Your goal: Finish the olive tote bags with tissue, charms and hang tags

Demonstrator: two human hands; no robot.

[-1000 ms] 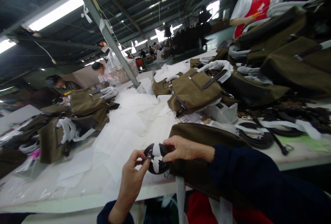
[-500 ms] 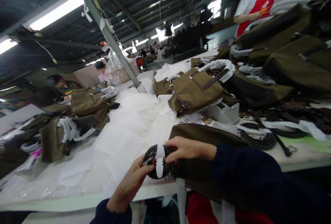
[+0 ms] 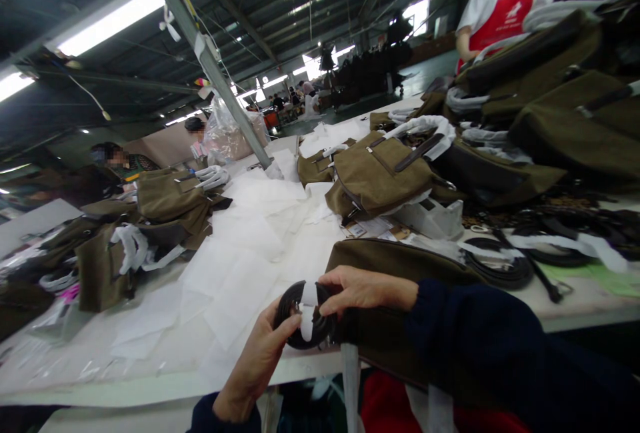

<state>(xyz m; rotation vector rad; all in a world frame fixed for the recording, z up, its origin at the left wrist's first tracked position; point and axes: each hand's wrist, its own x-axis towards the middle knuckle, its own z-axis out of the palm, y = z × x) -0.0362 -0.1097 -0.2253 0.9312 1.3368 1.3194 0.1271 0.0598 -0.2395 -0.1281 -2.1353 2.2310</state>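
Vs 1 s ago: left hand [image 3: 257, 356] went from a fingertip pinch to a fuller grip; coil [image 3: 289, 303] shifted slightly toward the near edge. Left fingers closed on coil's left side, thumb on its face by the white band [image 3: 307, 328]. Right hand [image 3: 363, 288] grips upper right rim. Coil is held over table [image 3: 115, 387] edge, just left of dark olive bag [image 3: 395, 258].

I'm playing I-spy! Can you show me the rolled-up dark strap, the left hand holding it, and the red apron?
Rolled-up dark strap [image 3: 289, 301]: head view, on the left side of its coils.
Left hand [image 3: 263, 346]: head view, on its middle.
Red apron [image 3: 504, 14]: head view, on its front.
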